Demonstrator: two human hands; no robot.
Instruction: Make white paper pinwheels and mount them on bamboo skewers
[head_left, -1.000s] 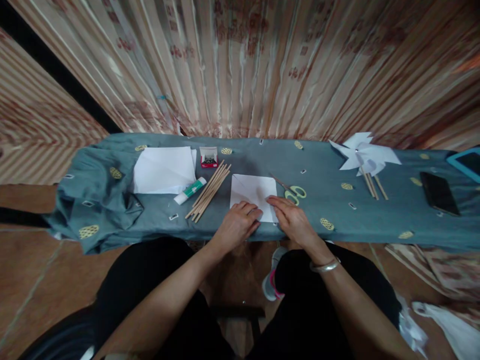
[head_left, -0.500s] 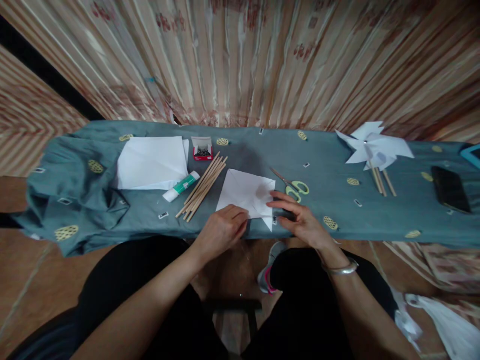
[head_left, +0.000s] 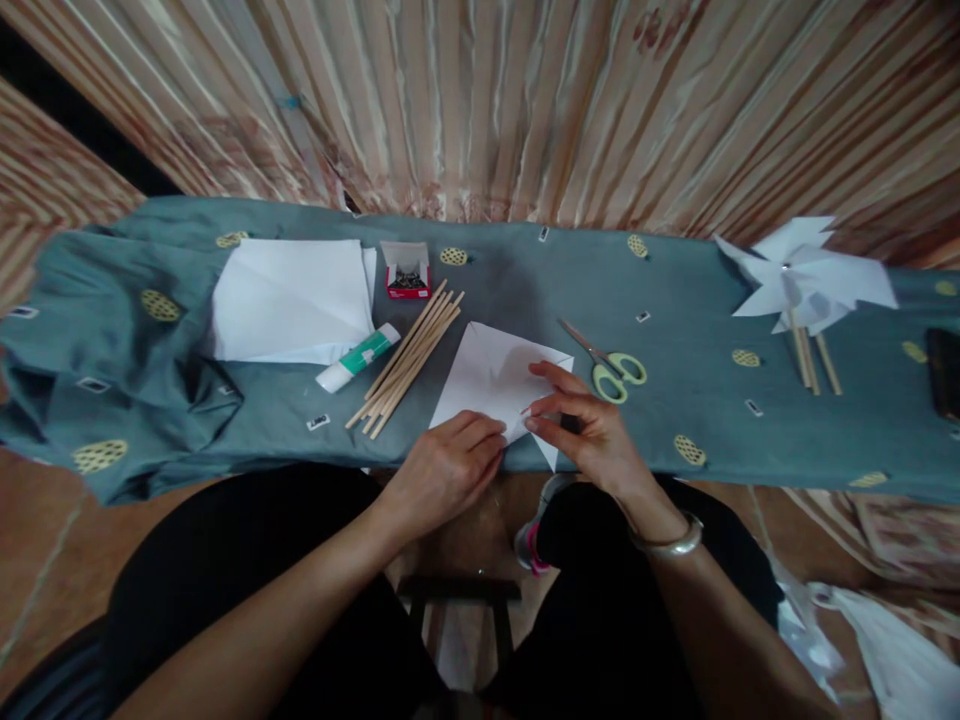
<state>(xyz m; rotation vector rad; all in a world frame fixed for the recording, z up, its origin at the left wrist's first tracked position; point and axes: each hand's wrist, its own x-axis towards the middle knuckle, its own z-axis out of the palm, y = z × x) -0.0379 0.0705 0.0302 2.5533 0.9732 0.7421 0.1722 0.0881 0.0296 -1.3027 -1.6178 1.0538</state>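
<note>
A white square of paper (head_left: 491,365), slit at its corners, lies on the cloth in front of me. My left hand (head_left: 454,455) is closed on its near edge, the fingers curled over the top. My right hand (head_left: 581,425) pinches a flap of the sheet between thumb and index finger, with the other fingers raised above the paper. One pointed corner of the sheet hangs out below that hand. Just right of the sheet are scissors (head_left: 609,372) with green handles. Wooden sticks (head_left: 409,365) lie in a bundle to its left.
A glue stick (head_left: 358,357) lies against a stack of white paper (head_left: 292,300) on the left. Behind the sticks stands a small red box (head_left: 407,282) of metal pins. Paper pinwheels (head_left: 810,270) on sticks lie at the right, near a dark phone (head_left: 943,370).
My right hand has moved left and inward over the sheet, and its thumb and index finger have closed on the paper flap. The left hand stays at the near edge. The view has shifted slightly.
</note>
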